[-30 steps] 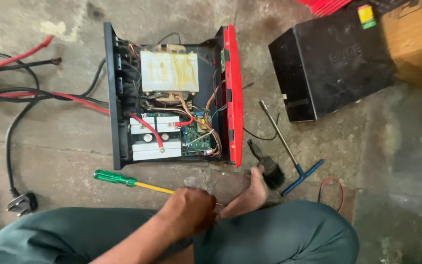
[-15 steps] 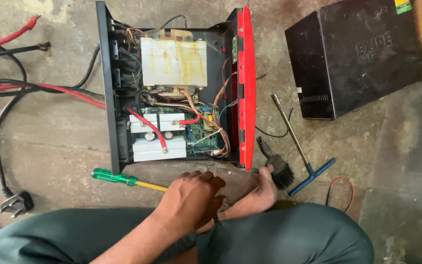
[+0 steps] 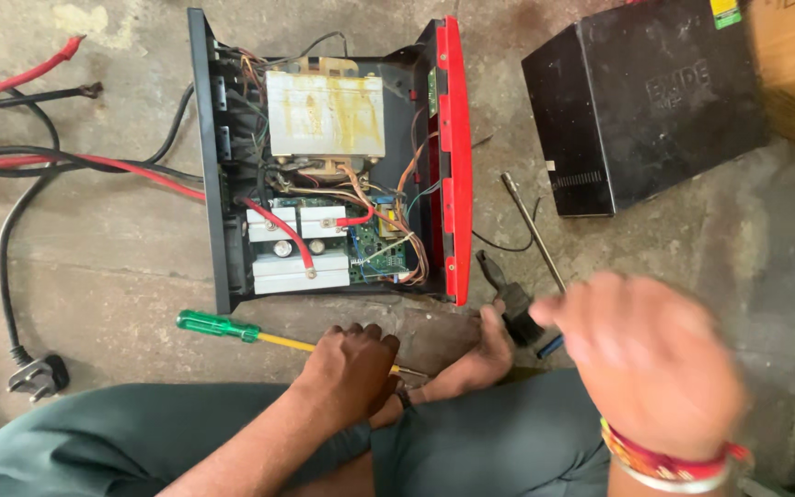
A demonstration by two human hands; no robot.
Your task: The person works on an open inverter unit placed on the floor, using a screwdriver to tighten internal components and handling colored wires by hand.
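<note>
Since half a sec ago, right hand [image 3: 650, 364] has swung into view at lower right, blurred w/ motion, fingers spread open, holding nothing; red thread bracelet and metal bangle at wrist. It hangs over the T-handle tool [image 3: 531, 221] and black brush [image 3: 508, 299], covering their lower ends. Left hand [image 3: 351, 368] has barely shifted: rests knuckles-up, fingers curled down, over the yellow shaft of a green-handled screwdriver [image 3: 218, 325] lying on the concrete floor [image 3: 94, 267]; can't tell if it grips the shaft or just rests on it. A bare foot [image 3: 480, 354] sits just beside that hand. Beyond both hands, opened power unit [image 3: 324, 156], black case w/ red front panel, lies on its side, showing transformer, heat sinks, circuit board, wires. Black box [image 3: 641, 101] at upper right, well apart. Red and black cables [image 3: 66, 166] and a plug [image 3: 37, 377] at left.
</note>
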